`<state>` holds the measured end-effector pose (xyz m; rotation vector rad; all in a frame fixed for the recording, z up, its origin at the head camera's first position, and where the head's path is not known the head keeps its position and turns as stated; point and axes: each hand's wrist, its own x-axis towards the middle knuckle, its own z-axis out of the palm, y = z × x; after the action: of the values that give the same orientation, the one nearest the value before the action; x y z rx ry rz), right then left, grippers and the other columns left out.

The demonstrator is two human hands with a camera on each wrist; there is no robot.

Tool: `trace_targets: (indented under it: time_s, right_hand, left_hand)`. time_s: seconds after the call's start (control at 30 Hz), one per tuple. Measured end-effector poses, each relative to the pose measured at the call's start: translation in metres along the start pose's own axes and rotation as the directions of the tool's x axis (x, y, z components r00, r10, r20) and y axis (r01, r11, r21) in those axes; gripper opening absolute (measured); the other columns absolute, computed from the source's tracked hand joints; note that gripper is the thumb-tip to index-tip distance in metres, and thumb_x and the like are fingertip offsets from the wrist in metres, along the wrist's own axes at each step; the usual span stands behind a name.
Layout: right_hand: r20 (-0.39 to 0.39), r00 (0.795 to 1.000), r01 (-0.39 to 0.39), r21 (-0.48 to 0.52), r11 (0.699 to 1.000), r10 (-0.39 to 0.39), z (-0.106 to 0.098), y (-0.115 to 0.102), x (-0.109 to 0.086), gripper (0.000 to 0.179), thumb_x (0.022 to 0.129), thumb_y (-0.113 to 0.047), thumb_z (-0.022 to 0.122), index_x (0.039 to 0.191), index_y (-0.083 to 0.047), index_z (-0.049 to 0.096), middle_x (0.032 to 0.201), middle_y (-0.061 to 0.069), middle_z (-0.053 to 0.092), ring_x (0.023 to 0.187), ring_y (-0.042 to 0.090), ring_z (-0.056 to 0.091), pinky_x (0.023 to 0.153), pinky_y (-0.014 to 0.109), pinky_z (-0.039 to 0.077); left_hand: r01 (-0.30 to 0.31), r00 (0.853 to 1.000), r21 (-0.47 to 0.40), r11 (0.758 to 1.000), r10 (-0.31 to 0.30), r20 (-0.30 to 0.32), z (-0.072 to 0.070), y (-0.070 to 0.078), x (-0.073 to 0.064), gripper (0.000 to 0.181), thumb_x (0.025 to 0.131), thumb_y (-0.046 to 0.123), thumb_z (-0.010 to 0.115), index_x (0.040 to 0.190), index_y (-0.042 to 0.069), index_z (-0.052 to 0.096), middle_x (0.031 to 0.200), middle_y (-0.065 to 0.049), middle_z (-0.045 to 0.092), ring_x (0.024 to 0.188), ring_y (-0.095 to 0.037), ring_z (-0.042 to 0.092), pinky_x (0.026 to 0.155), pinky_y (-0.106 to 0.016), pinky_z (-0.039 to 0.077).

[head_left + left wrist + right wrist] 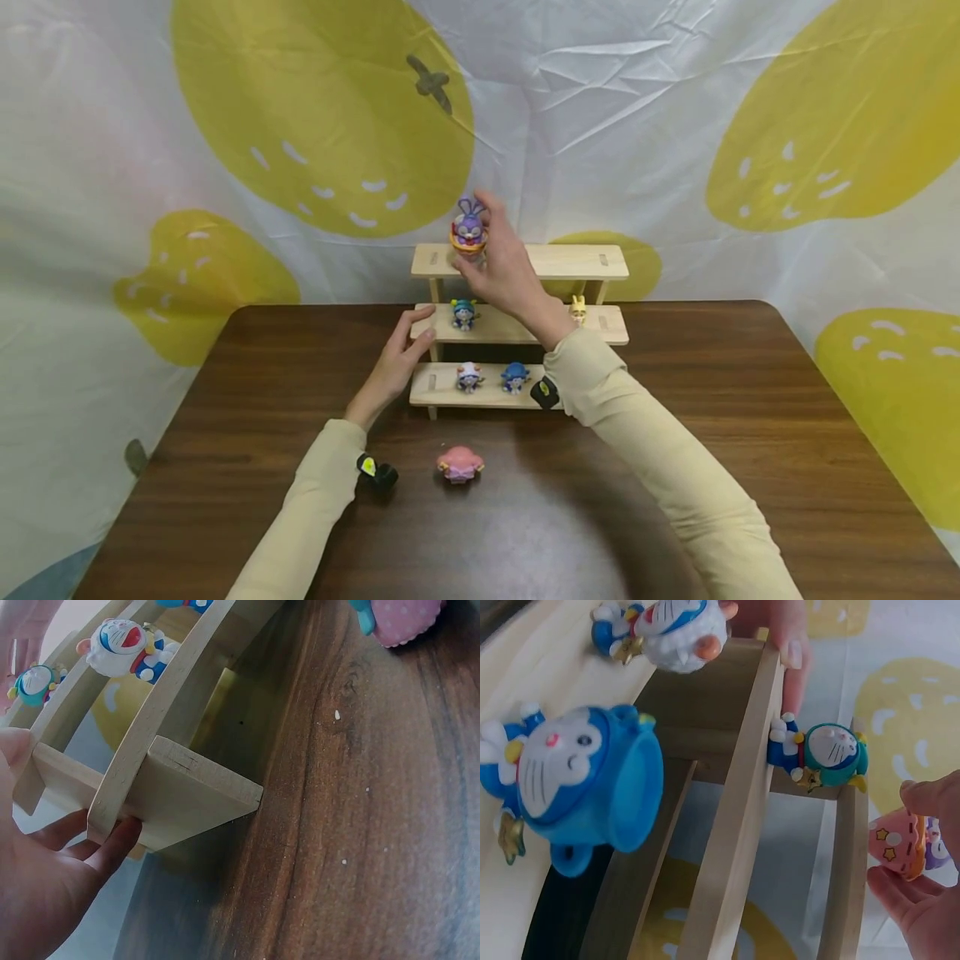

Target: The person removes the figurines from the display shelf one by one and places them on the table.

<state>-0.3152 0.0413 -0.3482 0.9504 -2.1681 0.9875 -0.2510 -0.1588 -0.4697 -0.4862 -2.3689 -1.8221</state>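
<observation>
My right hand (512, 271) pinches a purple long-eared figurine (469, 227) between thumb and fingers, at the left end of the top tier of a wooden stepped shelf (555, 261). In the right wrist view, that figurine sits in a pink base with yellow stars (891, 844). Whether the base touches the board is unclear. My left hand (393, 364) holds the shelf's left end, its fingertips (120, 844) curled round the board's end. A teal-hatted figurine (464, 314) stands on the middle tier near it.
A yellow figurine (577, 310) stands on the middle tier's right. White-hatted (469, 377) and blue-hatted (515, 377) figurines stand on the bottom tier. A pink figurine (460, 464) lies on the brown table (300, 392) in front. A patterned cloth (525, 100) hangs behind.
</observation>
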Motion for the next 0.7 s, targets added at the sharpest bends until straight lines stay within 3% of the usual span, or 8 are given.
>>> trace_targets:
  time_s: [0.2, 0.3, 0.53, 0.6, 0.7]
  right_hand:
    - [0.001, 1.0, 0.012, -0.032, 0.999, -0.012, 0.004, 0.003, 0.0, 0.078, 0.087, -0.001, 0.076, 0.145, 0.002, 0.024, 0.115, 0.027, 0.063, 0.097, 0.034, 0.063, 0.082, 0.042, 0.054]
    - [-0.001, 1.0, 0.023, -0.049, 0.999, -0.023, 0.005, 0.004, 0.0, 0.072, 0.09, -0.001, 0.073, 0.144, 0.002, 0.024, 0.115, 0.028, 0.062, 0.1, 0.035, 0.063, 0.082, 0.043, 0.054]
    - [-0.005, 0.999, 0.034, -0.033, 0.999, -0.034, 0.007, 0.006, -0.001, 0.069, 0.091, 0.0, 0.072, 0.142, 0.001, 0.024, 0.119, 0.029, 0.06, 0.11, 0.037, 0.061, 0.089, 0.045, 0.052]
    - [-0.01, 0.999, 0.039, -0.023, 0.999, -0.039, 0.008, 0.005, -0.002, 0.069, 0.091, 0.0, 0.072, 0.142, 0.001, 0.024, 0.118, 0.029, 0.06, 0.109, 0.037, 0.061, 0.087, 0.045, 0.052]
    - [-0.016, 0.999, 0.048, -0.011, 0.999, -0.049, 0.008, 0.004, -0.003, 0.069, 0.091, 0.0, 0.071, 0.142, 0.001, 0.025, 0.117, 0.029, 0.06, 0.107, 0.036, 0.061, 0.084, 0.045, 0.053]
  left_hand:
    - [0.017, 1.0, 0.001, 1.0, -0.017, 0.0, 0.0, -0.001, 0.0, 0.042, 0.107, 0.016, 0.049, 0.148, 0.008, 0.044, 0.159, -0.013, 0.04, 0.12, -0.027, 0.05, 0.098, -0.033, 0.04]
    - [0.029, 1.0, 0.002, 1.0, -0.029, 0.008, 0.0, 0.0, 0.001, 0.043, 0.108, 0.016, 0.048, 0.15, 0.007, 0.043, 0.16, -0.014, 0.039, 0.125, -0.028, 0.048, 0.1, -0.034, 0.04]
    - [0.051, 0.998, 0.005, 0.999, -0.052, 0.044, -0.005, 0.024, -0.003, 0.045, 0.107, 0.009, 0.045, 0.149, -0.004, 0.038, 0.16, -0.023, 0.035, 0.138, -0.035, 0.04, 0.108, -0.043, 0.037]
    - [0.056, 0.997, 0.004, 0.998, -0.056, 0.044, -0.006, 0.023, -0.002, 0.045, 0.107, 0.009, 0.045, 0.15, -0.004, 0.038, 0.161, -0.023, 0.034, 0.138, -0.036, 0.04, 0.109, -0.045, 0.037]
    - [0.052, 0.998, -0.018, 0.999, -0.051, 0.035, -0.006, 0.007, 0.0, 0.046, 0.108, 0.011, 0.045, 0.151, -0.001, 0.037, 0.162, -0.022, 0.032, 0.141, -0.036, 0.037, 0.113, -0.051, 0.034]
